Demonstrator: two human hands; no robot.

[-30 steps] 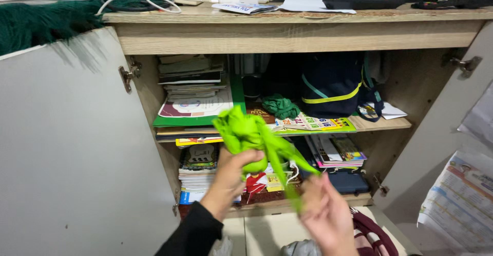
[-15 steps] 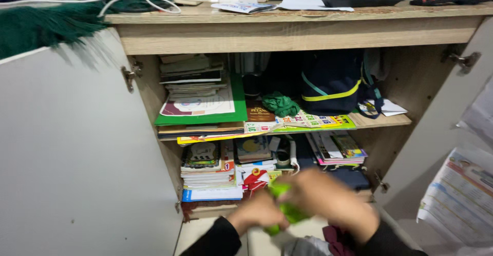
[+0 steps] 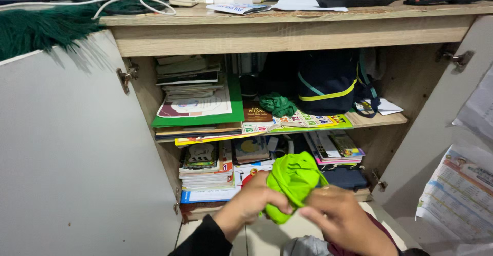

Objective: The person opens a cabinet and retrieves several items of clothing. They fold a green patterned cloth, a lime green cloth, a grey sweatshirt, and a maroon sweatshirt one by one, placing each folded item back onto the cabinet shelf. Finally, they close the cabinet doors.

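While both hands pinch it, the bunched bright-green cloth bag (image 3: 292, 181) sits lower centre of the frame, in front of the open wooden cupboard's lower shelf (image 3: 287, 203). Left hand (image 3: 250, 205) grips its lower-left edge, right hand (image 3: 343, 219) its lower-right; bulk rises above and between them, both equally near.

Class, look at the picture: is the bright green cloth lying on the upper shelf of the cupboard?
No, the bright green cloth is bunched between the left hand and right hand, in front of the lower shelf.
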